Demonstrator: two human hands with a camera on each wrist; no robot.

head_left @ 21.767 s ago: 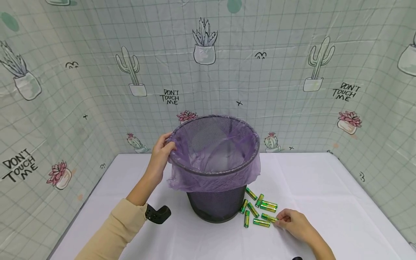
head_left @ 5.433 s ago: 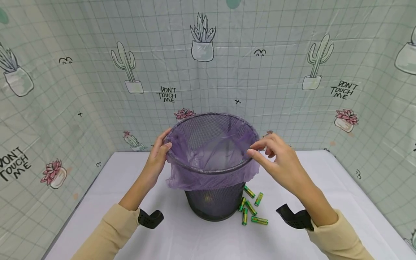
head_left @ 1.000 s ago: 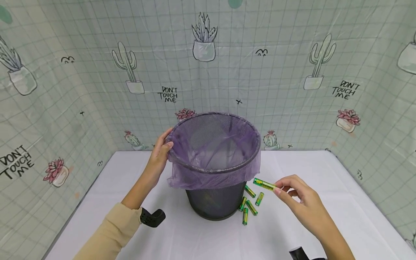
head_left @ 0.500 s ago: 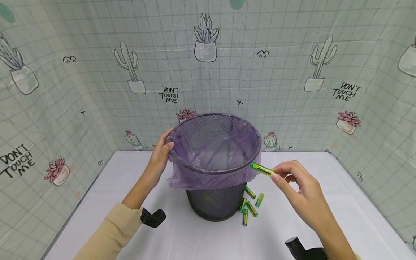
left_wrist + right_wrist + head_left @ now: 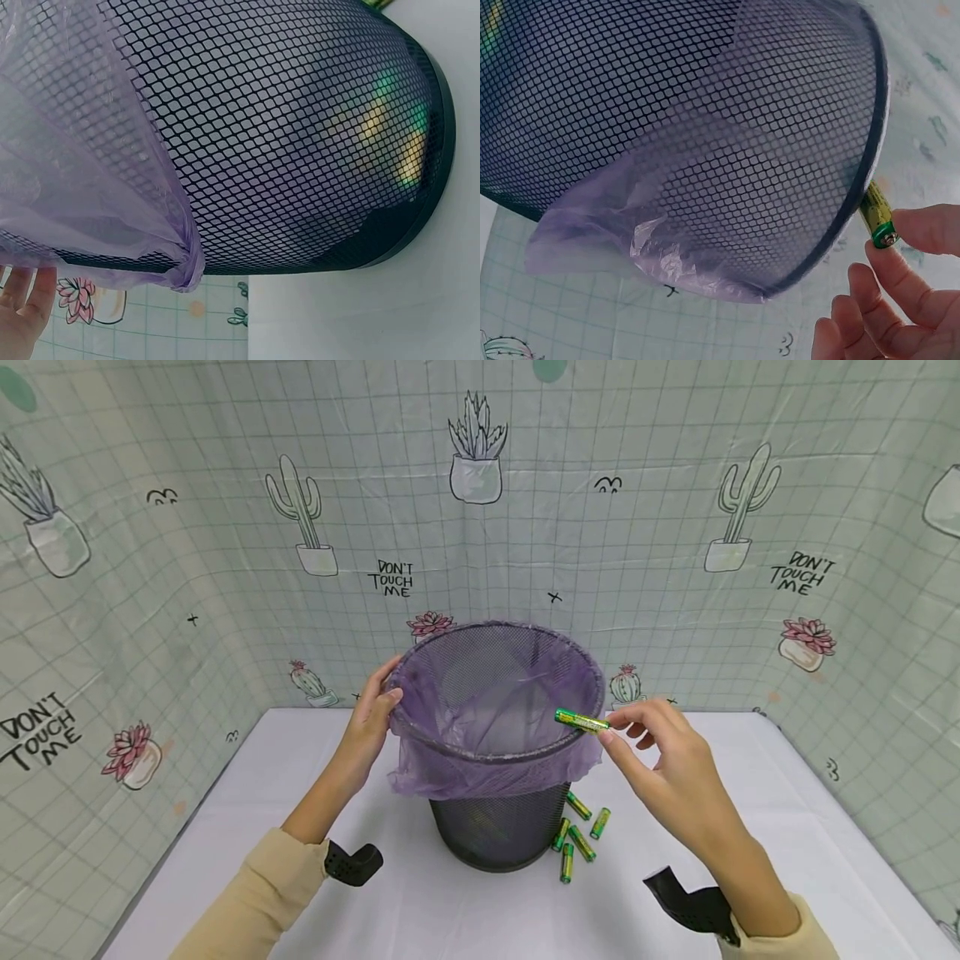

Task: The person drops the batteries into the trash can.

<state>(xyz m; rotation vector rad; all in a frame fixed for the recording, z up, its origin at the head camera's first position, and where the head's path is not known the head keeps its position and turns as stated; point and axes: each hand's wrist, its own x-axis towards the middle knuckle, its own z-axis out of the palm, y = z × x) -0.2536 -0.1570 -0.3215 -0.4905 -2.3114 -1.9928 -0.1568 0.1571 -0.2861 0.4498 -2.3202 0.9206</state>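
Note:
A black mesh wastebasket [image 5: 487, 839] stands upright, lined with a thin purple bag [image 5: 480, 779] folded out over its rim. My left hand [image 5: 362, 727] holds the rim on its left side, thumb on top. Between thumb and fingertips, my right hand [image 5: 671, 768] pinches one end of a green-and-yellow battery [image 5: 580, 720]. That battery reaches across the right part of the rim, over the opening. In the right wrist view, the pinched end of the battery [image 5: 885, 234] shows beside the rim. Blurred green and yellow shapes [image 5: 375, 124] show through the lower mesh in the left wrist view.
Several more batteries [image 5: 581, 843] lie loose on the white tabletop [image 5: 675, 827], close against the basket's lower right side. A patterned cloth [image 5: 555, 527] hangs behind and along both sides. Each wrist carries a black mount [image 5: 352, 864].
Over the last second my right hand has raised the battery up and leftward to the rim. Fewer batteries lie on the table than in the oldest frames. My left hand stays put.

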